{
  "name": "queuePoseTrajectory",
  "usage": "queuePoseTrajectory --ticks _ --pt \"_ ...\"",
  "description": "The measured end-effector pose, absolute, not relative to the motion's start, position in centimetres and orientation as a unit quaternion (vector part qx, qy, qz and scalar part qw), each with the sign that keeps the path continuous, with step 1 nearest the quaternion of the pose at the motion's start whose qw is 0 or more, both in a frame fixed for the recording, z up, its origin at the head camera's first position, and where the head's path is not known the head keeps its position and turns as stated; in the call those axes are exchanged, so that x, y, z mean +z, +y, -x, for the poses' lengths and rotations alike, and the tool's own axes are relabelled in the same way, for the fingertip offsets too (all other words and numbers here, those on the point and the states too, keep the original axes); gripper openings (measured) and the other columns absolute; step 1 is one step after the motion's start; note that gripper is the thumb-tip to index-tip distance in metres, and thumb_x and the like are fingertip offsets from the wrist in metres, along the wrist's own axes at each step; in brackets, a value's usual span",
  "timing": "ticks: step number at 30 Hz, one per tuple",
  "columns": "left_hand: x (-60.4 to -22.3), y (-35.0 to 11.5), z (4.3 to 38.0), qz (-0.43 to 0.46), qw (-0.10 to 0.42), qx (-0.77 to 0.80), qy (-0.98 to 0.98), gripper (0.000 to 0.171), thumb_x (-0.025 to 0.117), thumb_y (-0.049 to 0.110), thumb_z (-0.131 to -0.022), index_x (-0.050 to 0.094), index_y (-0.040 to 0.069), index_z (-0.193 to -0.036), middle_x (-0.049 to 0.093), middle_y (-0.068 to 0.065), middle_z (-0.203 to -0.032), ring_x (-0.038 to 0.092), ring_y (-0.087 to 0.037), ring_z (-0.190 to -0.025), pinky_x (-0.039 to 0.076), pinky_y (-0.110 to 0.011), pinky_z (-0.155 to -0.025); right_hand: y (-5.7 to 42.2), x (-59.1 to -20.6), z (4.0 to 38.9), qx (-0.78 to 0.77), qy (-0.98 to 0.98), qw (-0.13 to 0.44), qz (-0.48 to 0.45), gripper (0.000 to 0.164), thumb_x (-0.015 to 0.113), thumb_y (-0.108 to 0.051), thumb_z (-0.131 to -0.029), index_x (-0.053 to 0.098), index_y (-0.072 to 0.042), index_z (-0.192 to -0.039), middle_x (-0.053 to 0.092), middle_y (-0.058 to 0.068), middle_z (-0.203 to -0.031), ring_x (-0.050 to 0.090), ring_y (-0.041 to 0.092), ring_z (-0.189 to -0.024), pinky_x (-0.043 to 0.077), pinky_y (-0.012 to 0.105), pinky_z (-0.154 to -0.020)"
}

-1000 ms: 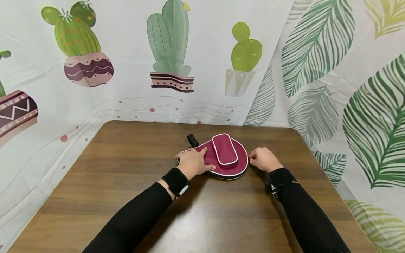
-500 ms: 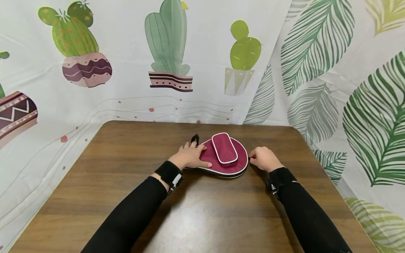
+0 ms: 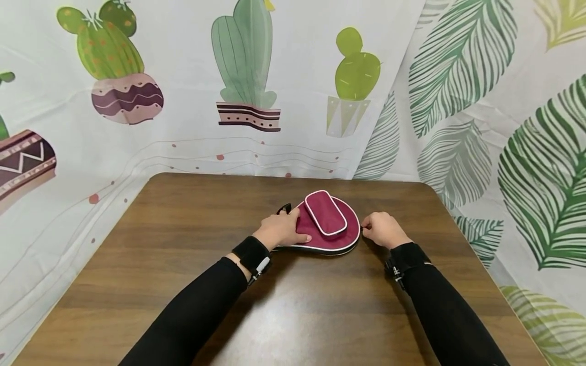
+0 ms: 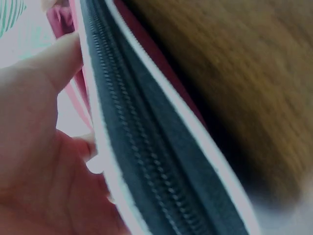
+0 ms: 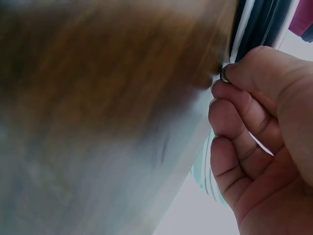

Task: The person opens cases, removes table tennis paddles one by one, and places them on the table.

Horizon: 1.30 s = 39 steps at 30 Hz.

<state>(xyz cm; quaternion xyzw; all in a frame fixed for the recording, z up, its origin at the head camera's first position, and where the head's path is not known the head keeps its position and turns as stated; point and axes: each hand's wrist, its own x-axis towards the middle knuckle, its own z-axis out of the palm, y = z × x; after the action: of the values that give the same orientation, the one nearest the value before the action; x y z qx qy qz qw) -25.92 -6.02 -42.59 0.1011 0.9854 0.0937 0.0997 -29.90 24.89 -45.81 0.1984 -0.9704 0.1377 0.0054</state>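
Note:
A maroon table tennis bat case (image 3: 348,216) with white piping and a raised pouch (image 3: 325,213) lies on the wooden table. Its narrow end points left, beneath my left hand (image 3: 277,230). That hand rests across it with spread fingers, its thumb lying on the top face near the pouch. The left wrist view shows a black zipper (image 4: 129,112) running along the case's side. At the rounded right end, my right hand (image 3: 383,230) pinches a small metal zipper pull (image 5: 225,74) between thumb and index finger, with the other fingers curled below.
A short black strap (image 3: 285,208) sticks out beyond the left fingers. Behind the brown table (image 3: 197,213) hangs a white cloth (image 3: 183,112) printed with cacti and leaves, close along the far edge.
My left hand has shifted on the narrow end, first left and then back right, and the strap now sits lower beside the fingers. The right hand stays at the rounded end.

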Motion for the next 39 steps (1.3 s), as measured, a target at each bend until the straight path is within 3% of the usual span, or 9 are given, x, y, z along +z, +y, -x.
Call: queuePoseTrajectory --ticks 14,19,27,34,39 --pt "-42.4 -5.0 25.1 -0.074 0.076 0.081 0.991 0.086 0.065 0.074 -0.079 0.043 0.02 -0.143 0.059 -0.018 -0.132 0.061 -0.033 -0.119 0.054 -0.053 -0.082 24.8 -45.8 29.8 0.139 -0.971 -0.003 -0.196 0.017 0.067 -0.01 -0.085 0.079 -0.006 -0.097 0.074 0.004 -0.09 0.066 0.02 -0.082 0.054 0.044 -0.08" --pt "-42.4 -4.7 25.0 -0.074 0.073 0.08 0.991 0.09 0.065 0.075 -0.079 0.042 0.018 -0.144 0.061 -0.017 -0.132 0.06 -0.032 -0.121 0.053 -0.05 -0.087 24.8 -45.9 29.8 0.136 -0.969 0.003 -0.206 0.015 0.067 -0.01 -0.084 0.079 -0.008 -0.094 0.073 0.002 -0.085 0.064 0.018 -0.078 0.053 0.041 -0.076" --pt "-42.0 -3.9 24.8 -0.068 0.083 0.065 0.992 0.107 0.065 0.076 -0.079 0.025 0.016 -0.158 0.061 -0.015 -0.136 0.057 -0.03 -0.125 0.052 -0.047 -0.091 25.0 -45.6 29.6 0.148 -0.966 -0.018 -0.211 0.011 0.068 -0.011 -0.083 0.078 -0.011 -0.087 0.071 -0.002 -0.08 0.061 0.015 -0.074 0.051 0.038 -0.073" --pt "-41.9 -4.1 25.2 -0.076 0.11 0.056 0.989 0.103 0.058 0.079 -0.081 0.028 0.014 -0.157 0.062 -0.015 -0.135 0.061 -0.031 -0.119 0.052 -0.046 -0.09 25.2 -45.8 29.5 0.159 -0.964 -0.033 -0.212 0.015 0.068 -0.011 -0.085 0.079 -0.007 -0.096 0.075 0.002 -0.09 0.065 0.016 -0.08 0.054 0.04 -0.077" --pt "-40.7 -6.0 26.6 -0.079 0.118 0.056 0.988 0.077 0.058 0.071 -0.087 0.051 0.017 -0.142 0.064 -0.009 -0.131 0.061 -0.03 -0.116 0.05 -0.048 -0.09 25.2 -45.8 29.4 0.157 -0.963 -0.028 -0.216 0.014 0.067 -0.01 -0.086 0.079 -0.01 -0.093 0.074 -0.001 -0.086 0.062 0.013 -0.076 0.053 0.038 -0.074"
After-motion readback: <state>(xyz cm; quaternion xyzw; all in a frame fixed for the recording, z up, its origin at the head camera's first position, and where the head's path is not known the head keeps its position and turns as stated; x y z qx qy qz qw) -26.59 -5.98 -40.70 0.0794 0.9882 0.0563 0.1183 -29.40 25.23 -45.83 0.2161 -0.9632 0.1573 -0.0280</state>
